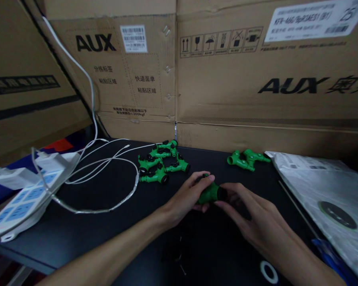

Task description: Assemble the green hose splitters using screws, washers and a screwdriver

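Observation:
My left hand is wrapped round a green Y-shaped hose splitter and holds it just above the dark table. With thumb and fingers, my right hand pinches the black collar at the splitter's right end. Part of the splitter is hidden behind my fingers. Beyond my left hand lies a cluster of several similar green splitters with black fittings. A few more green splitter bodies sit at the back right, without visible black collars on the nearer one.
A white power strip with plugged-in chargers and loose white cables lies on the left. Cardboard boxes wall off the back. To the right are a plastic-wrapped package and a white ring; small dark pieces lie in front.

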Motion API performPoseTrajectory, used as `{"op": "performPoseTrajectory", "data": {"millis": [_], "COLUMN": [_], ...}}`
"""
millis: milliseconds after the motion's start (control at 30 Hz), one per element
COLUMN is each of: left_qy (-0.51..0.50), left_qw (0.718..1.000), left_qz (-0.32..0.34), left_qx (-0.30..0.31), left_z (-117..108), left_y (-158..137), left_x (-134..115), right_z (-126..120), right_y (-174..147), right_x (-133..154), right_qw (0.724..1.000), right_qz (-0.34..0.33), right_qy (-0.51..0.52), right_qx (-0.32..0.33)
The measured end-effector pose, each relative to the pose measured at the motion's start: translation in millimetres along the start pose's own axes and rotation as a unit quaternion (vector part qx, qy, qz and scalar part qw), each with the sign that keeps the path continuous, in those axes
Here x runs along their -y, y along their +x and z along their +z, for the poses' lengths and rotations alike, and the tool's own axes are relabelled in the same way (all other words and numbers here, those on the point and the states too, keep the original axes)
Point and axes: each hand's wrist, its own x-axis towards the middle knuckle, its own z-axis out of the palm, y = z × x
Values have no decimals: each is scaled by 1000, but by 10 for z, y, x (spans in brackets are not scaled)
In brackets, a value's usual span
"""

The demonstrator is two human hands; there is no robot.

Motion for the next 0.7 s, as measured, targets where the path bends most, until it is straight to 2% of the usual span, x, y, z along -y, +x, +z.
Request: {"op": "performPoseTrajectory", "data": {"millis": [133,300,367,533,600,700], "left_qy": [24,48,57,118,120,95], "left_qw": [1000,996,993,973,970,977], "left_qz": [3,70,108,196,212,190], "left_qx": [3,1,-2,-11,-10,1], "left_z": [10,1,-4,-7,-3,3], "left_y": [1,-1,-7,-38,-49,-40], "left_x": [-1,41,71,114,96,51], "right_z": [28,46,45,30,-8,-156], "right_y": [-35,-24,-15,48,96,135], "right_x": [-32,10,41,114,122,79], "right_qw": [996,970,948,872,877,913], "right_qz": [57,173,217,298,302,286], "right_qy": [45,161,226,381,365,280], "right_qx": [49,62,63,70,79,75]}}
